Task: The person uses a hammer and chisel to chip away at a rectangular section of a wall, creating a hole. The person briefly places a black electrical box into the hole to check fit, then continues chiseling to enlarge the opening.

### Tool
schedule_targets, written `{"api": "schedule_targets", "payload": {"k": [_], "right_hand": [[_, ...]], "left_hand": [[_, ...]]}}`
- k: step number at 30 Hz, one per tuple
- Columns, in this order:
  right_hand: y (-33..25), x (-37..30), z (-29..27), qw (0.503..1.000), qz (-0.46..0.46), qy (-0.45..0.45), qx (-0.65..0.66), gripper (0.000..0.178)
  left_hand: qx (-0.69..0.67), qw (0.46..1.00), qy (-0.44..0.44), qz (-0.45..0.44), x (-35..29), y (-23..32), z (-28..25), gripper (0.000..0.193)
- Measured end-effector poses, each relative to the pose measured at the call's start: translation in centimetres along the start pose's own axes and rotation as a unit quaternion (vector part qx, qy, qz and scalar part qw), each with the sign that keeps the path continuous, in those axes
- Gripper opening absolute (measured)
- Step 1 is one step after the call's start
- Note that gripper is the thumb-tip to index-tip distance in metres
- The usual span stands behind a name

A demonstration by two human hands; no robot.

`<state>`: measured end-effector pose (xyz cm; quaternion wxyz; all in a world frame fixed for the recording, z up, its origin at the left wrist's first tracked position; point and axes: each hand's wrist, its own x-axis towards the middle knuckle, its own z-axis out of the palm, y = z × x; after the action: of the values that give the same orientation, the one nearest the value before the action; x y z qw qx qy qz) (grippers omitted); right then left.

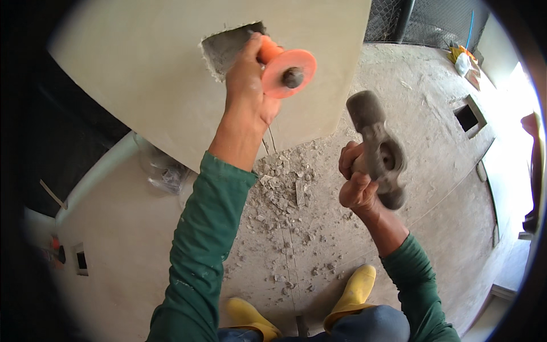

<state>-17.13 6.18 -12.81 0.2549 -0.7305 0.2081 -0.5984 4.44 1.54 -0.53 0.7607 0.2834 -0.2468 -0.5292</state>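
My left hand [245, 88] is wrapped round the orange grip of a chisel [289, 73]. Its round orange guard and dark steel striking end face back toward me, while the tip is hidden behind my hand. Just beyond is a rectangular recess [219, 51] with chipped edges, cut into a pale plastered wall [154, 68]. In my right hand [359, 191] is a hammer [376, 139], raised to the right of the chisel and apart from it. The hammer's heavy grey head is tilted, with most of the handle out of sight behind it.
Broken rubble [282, 185] litters the concrete floor below the wall, close to my yellow boots [356, 288]. A clear plastic bag [166, 178] lies by the wall's lower left. A square opening [468, 118] shows at right, and chain-link fencing [439, 25] stands at the back.
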Motion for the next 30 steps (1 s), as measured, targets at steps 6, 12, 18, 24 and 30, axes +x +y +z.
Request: {"api": "schedule_targets", "payload": {"k": [6,12,18,24,30], "right_hand": [[-0.9,0.0,0.6,0.998,-0.057,-0.021,-0.012,0.056],[-2.1,3.9,2.3,0.959,-0.126,-0.162,-0.193,0.049],[-3.8,5.1,4.8,0.954,-0.173,-0.185,-0.160,0.045],[-3.8,4.8,5.2,0.953,-0.074,-0.199,-0.217,0.045],[-3.5,4.0,5.3,0.952,0.007,-0.211,-0.220,0.046]], "left_hand": [[-0.030,0.996,-0.074,-0.046,-0.1,2.5,-2.8,0.022],[0.023,0.974,-0.135,-0.183,0.9,7.9,-5.1,0.031],[0.033,0.963,-0.148,-0.225,1.8,9.7,-6.5,0.039],[0.012,0.951,-0.164,-0.260,2.4,10.0,-6.7,0.035],[0.110,0.973,-0.089,-0.181,1.7,9.0,-5.0,0.035]]}}
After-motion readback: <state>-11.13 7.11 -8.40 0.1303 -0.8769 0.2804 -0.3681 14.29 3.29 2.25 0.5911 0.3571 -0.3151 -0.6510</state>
